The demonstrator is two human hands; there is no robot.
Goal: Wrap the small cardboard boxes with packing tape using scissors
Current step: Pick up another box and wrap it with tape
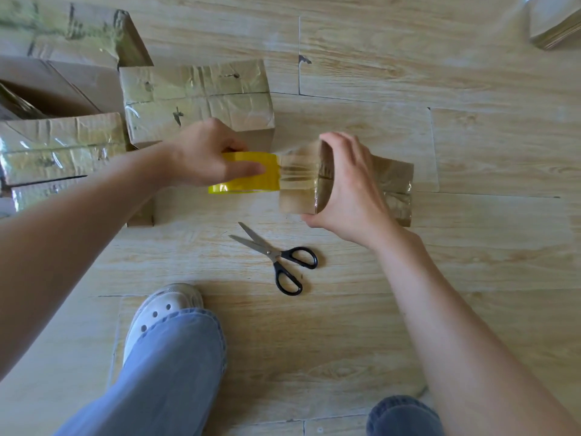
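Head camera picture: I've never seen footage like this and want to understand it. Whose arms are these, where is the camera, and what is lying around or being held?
There is no machine here. A person works with bare hands, and the one camera sits on their head, looking forward and down, so you see their own arms and a white shoe. The left hand grips a yellow tape roll. A clear tape strip runs from it to the small cardboard box, which the right hand holds. The scissors lie open on the wooden floor, untouched. At the left stand larger taped boxes.
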